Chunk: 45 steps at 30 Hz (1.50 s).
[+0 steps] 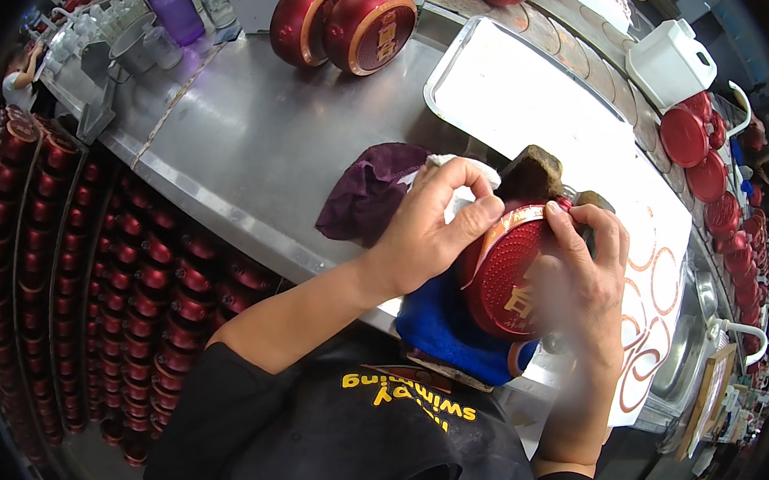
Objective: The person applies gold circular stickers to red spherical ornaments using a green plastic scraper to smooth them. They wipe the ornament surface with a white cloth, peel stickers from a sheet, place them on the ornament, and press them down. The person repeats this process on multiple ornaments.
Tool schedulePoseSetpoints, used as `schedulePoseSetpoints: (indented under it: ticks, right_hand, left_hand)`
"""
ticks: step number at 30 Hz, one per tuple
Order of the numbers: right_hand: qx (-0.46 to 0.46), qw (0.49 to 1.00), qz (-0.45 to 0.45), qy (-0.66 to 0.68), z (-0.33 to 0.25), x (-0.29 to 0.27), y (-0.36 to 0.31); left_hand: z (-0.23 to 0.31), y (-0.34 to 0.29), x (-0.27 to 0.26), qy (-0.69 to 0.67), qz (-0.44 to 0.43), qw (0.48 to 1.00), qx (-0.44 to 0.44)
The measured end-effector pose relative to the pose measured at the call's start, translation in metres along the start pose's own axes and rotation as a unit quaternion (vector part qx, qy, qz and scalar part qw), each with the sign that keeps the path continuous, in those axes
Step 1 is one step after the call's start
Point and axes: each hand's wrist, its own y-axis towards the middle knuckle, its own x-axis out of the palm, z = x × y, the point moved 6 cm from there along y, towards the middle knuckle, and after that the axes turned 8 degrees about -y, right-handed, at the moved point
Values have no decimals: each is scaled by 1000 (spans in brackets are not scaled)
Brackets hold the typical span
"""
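Observation:
A round, flat red bottle (501, 291) with a dotted face and gold characters leans on a blue cloth pad (436, 327) close to my body. An orange ring-shaped decal (512, 226) follows its upper edge. My left hand (436, 222) is at the upper left of the bottle, thumb and forefinger pinched together beside the decal; anything between them is too small to make out. My right hand (593, 258) grips the bottle's upper right, fingertips on the decal near the neck. A blurred patch covers part of this hand. Behind the bottle is a brown block-like support (535, 171).
A purple cloth (366, 188) and white wipe (464, 169) lie left of the bottle. Two red bottles (371, 33) stand farther back, near a white tray (527, 79). A sheet of orange ring decals (654, 291) is at right. Racked bottles (147, 283) fill the lower left.

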Motion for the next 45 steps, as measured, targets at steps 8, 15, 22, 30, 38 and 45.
schedulePoseSetpoints:
  ticks: [8,15,22,30,38,45]
  right_hand:
    - [3,1000,0,7,0,1,0]
    - [10,1000,-1,6,1,1,0]
    - [26,1000,-9,6,0,1,-1]
    - [26,1000,-10,5,1,2,-2]
    - [27,1000,-9,8,1,2,-2]
    - [23,1000,-10,6,2,3,-2]
  left_hand:
    - [-27,-7,10,-75,7,996,-56]
    - [-34,-30,14,-138,2,986,-95]
    - [-28,-30,16,1,30,999,25]
    - [-34,-39,14,-95,24,994,-43]
    - [-29,-44,16,-20,50,998,32]
    - [-16,-57,10,43,27,999,12]
